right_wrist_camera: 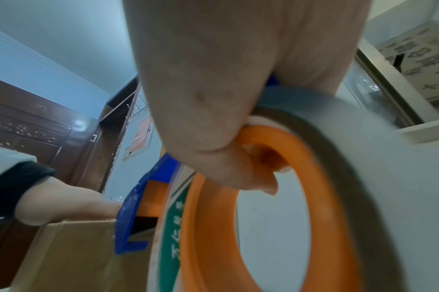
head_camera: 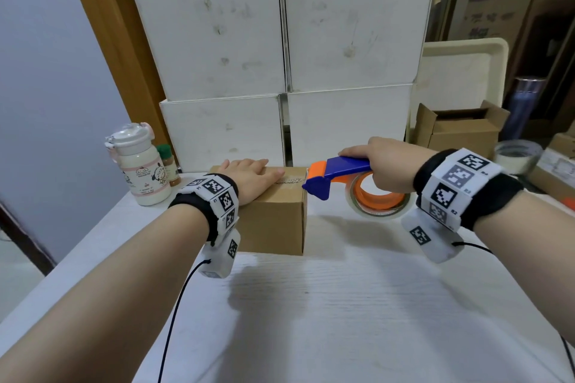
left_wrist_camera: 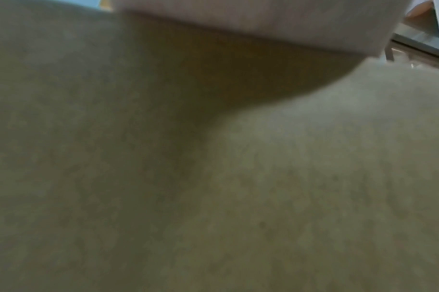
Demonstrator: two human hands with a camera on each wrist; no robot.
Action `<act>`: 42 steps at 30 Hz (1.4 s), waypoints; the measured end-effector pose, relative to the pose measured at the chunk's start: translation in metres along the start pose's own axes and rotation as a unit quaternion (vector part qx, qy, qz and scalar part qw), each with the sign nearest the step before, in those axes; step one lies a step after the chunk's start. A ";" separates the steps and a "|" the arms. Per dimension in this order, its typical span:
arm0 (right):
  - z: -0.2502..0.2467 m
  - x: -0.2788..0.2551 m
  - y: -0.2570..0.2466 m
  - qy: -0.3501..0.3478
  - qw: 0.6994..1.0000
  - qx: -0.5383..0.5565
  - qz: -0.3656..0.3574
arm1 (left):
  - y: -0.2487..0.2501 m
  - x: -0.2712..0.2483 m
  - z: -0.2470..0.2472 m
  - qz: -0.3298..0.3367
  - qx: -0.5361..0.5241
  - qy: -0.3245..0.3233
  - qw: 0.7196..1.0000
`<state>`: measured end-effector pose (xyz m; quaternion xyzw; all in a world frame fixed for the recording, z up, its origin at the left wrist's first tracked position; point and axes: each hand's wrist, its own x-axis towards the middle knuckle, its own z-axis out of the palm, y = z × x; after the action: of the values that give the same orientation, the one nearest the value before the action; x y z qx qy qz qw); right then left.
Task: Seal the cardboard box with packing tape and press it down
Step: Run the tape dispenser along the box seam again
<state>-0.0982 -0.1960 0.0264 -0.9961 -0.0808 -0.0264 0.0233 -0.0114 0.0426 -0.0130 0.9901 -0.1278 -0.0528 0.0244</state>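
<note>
Presently my left hand (head_camera: pixel 249 176) lies flat atop the cardboard box (head_camera: pixel 273 214) on the counter (head_camera: pixel 342 305), steadying it. My right hand (head_camera: pixel 389 165) grips the tape dispenser (head_camera: pixel 339 176) at the box's right edge, blade meeting the laid tape.

White boxes (head_camera: pixel 280 40) stack against the wall behind the white table (head_camera: pixel 342 305). A white bottle (head_camera: pixel 141 165) stands left; an open carton (head_camera: pixel 460 127) sits right.

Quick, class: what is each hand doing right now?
Left hand: open, flat on the cardboard box.
Right hand: gripping the tape dispenser.
</note>
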 end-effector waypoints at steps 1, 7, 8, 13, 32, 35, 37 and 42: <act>0.000 0.000 0.000 0.000 1.000 0.000 -0.001 | 0.001 -0.001 -0.001 -0.001 0.001 0.000 1.000; -0.002 -0.001 0.003 0.007 1.000 0.005 0.000 | 0.003 -0.002 -0.002 -0.003 0.007 -0.005 1.000; -0.003 -0.002 0.004 0.010 1.000 0.009 0.002 | 0.002 -0.002 -0.001 -0.003 0.005 -0.006 1.000; -0.009 -0.004 0.008 0.034 0.999 0.023 0.009 | 0.001 -0.001 0.000 -0.005 0.003 -0.011 1.000; -0.007 -0.004 0.012 0.058 0.997 0.045 0.006 | 0.000 -0.002 0.000 -0.004 -0.007 -0.014 1.000; 0.004 -0.003 0.015 0.037 0.997 0.059 0.012 | 0.001 -0.003 -0.001 -0.005 0.000 -0.019 1.000; 0.008 -0.003 0.015 0.033 0.998 0.060 0.012 | 0.001 -0.003 -0.001 -0.007 0.002 -0.022 1.000; 0.010 -0.002 0.013 0.030 0.998 0.054 0.009 | 0.002 -0.004 -0.002 -0.006 0.001 -0.026 1.000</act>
<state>-0.0980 -0.2083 0.0160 -0.9929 -0.0719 -0.0521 0.0793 -0.0159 0.0416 -0.0106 0.9892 -0.1222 -0.0783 0.0197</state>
